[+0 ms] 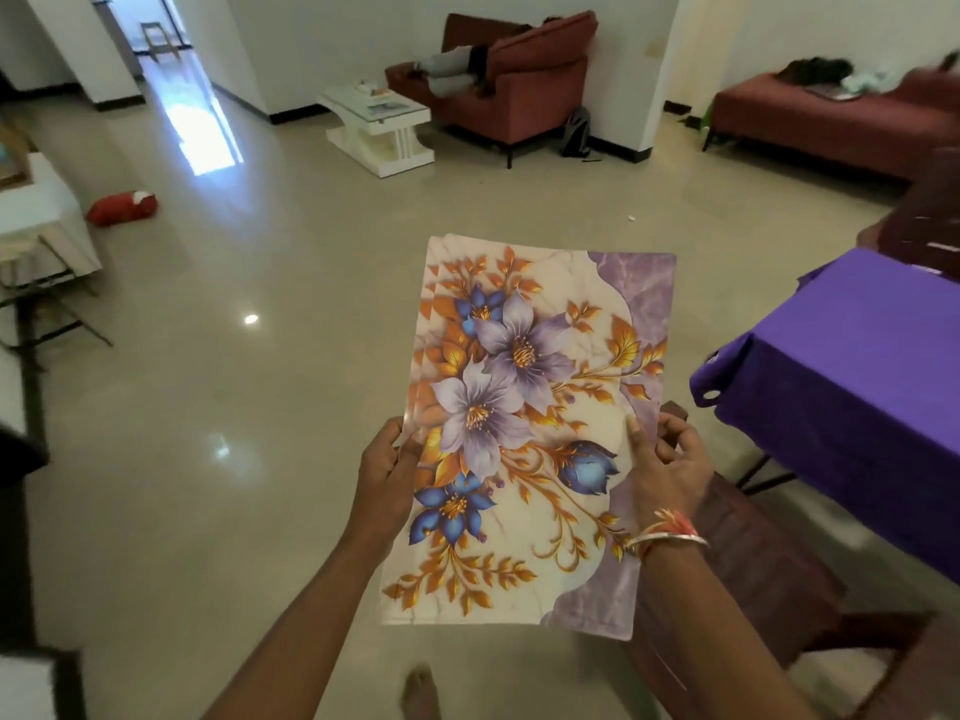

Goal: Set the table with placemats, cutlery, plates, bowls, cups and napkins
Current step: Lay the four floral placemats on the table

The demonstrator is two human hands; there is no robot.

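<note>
In the head view, a person is holding flowered placemats (pixel 524 433) up in the air, well to the left of the worktop (pixel 857 366), which is wearing a purple cloth. Offset edges at the far corner are showing that there is more than one. The placemats are not touching the worktop. They are hanging over the shiny floor (pixel 234 407) and partly over a wooden chair (pixel 753 553) that is standing just beside the worktop's near corner.

The left hand (pixel 387 475) is gripping the side of the placemats farther from the worktop, its fingers closed on the edge. The right hand (pixel 670 470) is pinching the side nearer the worktop, with the thumb lying on the printed face and the fingers (pixel 675 433) curling behind. A bracelet (pixel 670 537) is sitting on that wrist.

Far to the left of the worktop, a red armchair (pixel 519 70) is standing against the wall.
</note>
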